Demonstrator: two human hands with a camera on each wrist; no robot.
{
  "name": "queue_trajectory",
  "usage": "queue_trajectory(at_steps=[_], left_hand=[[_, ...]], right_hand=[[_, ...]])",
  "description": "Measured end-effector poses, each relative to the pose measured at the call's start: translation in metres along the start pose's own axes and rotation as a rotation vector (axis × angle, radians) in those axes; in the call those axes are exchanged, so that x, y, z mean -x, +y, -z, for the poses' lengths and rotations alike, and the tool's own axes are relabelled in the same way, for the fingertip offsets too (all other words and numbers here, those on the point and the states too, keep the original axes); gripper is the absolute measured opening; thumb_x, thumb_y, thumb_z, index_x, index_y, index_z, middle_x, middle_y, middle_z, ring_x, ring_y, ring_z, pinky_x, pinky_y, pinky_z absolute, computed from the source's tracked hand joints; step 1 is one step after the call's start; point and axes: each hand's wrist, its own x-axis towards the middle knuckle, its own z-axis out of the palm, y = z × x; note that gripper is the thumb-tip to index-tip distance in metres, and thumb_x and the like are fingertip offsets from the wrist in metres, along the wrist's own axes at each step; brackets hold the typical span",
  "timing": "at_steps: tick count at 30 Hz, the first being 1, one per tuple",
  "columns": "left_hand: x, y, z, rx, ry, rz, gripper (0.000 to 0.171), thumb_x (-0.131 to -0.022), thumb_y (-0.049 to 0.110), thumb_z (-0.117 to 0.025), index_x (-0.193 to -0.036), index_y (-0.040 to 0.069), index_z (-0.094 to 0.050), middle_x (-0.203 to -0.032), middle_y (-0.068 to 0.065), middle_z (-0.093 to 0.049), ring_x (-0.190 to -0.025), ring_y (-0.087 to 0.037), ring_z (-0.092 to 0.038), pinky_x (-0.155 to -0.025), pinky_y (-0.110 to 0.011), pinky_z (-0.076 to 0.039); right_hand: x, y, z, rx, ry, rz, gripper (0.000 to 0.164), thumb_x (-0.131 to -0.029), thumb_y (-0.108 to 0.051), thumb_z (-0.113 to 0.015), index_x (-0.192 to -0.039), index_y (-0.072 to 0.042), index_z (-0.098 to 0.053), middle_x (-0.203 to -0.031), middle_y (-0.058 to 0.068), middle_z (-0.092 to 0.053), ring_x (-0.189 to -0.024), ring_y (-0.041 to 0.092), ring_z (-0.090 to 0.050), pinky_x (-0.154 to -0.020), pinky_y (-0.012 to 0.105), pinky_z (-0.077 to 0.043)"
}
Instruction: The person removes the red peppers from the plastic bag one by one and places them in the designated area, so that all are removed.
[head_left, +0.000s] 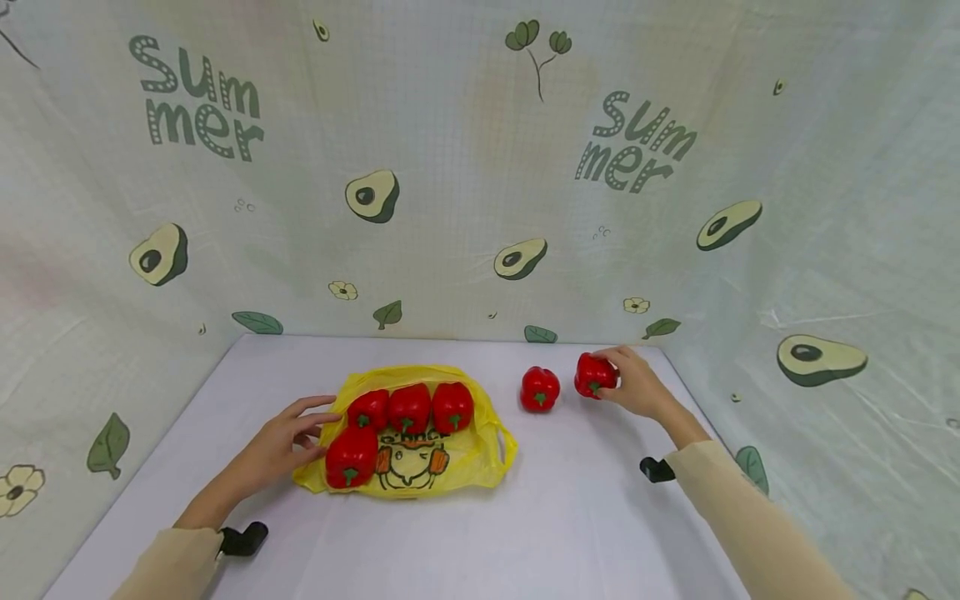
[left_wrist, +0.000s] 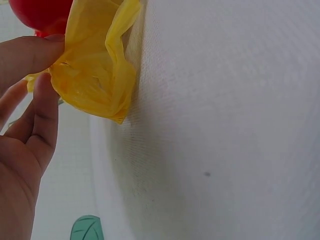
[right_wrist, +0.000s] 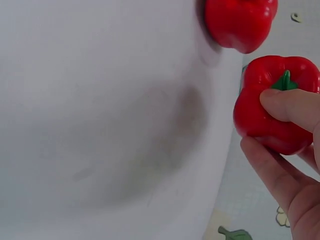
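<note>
A yellow plastic bag (head_left: 472,462) with a cartoon print lies flat on the white table, with several red bell peppers (head_left: 409,408) on top of it. My left hand (head_left: 273,446) is at the bag's left edge, beside the lower-left pepper. Its fingers are spread and relaxed, and the thumb rests against the yellow plastic in the left wrist view. At the far right, my right hand (head_left: 637,385) grips a red bell pepper (right_wrist: 272,107) between thumb and fingers, its green stem showing by the thumb. Another red bell pepper (head_left: 540,389) stands just left of that hand.
The white table (head_left: 570,508) ends at the back against a pale curtain (head_left: 450,108) printed with avocados, leaves and lettering. The curtain also hangs along both sides. A black strap mount (head_left: 243,539) sits on the left wrist, and a similar mount (head_left: 657,469) on the right.
</note>
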Motion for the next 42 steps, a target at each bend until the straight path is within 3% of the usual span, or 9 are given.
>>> queue_trajectory(at_steps=[12,22,42], left_hand=[[-0.001,-0.002,-0.002,0.000,-0.028,0.036,0.055,-0.086,-0.004,-0.084,-0.138,0.009,-0.070,-0.157,-0.015,-0.046,-0.103,-0.019,-0.072,-0.085,-0.019,-0.060],[-0.001,0.002,-0.001,0.004,-0.004,0.014,0.054,-0.085,-0.004,-0.085,-0.137,0.008,-0.071,-0.155,-0.017,-0.049,-0.101,-0.020,-0.073,-0.084,-0.020,-0.061],[0.000,0.001,-0.001,0.001,-0.006,0.034,0.054,-0.086,-0.003,-0.085,-0.137,0.009,-0.071,-0.155,-0.016,-0.048,-0.102,-0.020,-0.073,-0.084,-0.019,-0.060]], right_hand=[[0.002,0.012,-0.019,-0.022,-0.057,0.009,0.062,-0.089,-0.002,-0.084,-0.145,-0.003,-0.058,-0.142,0.024,-0.055,-0.128,0.045,-0.055,-0.097,0.059,-0.060],[0.001,0.016,-0.026,-0.023,-0.084,-0.014,0.062,-0.089,-0.001,-0.083,-0.146,-0.002,-0.057,-0.142,0.024,-0.055,-0.130,0.045,-0.054,-0.100,0.060,-0.057],[-0.001,0.011,-0.026,-0.011,-0.152,-0.007,0.070,-0.089,-0.002,-0.084,-0.151,-0.008,-0.054,-0.151,0.025,-0.048,-0.138,0.047,-0.049,-0.104,0.063,-0.054]])
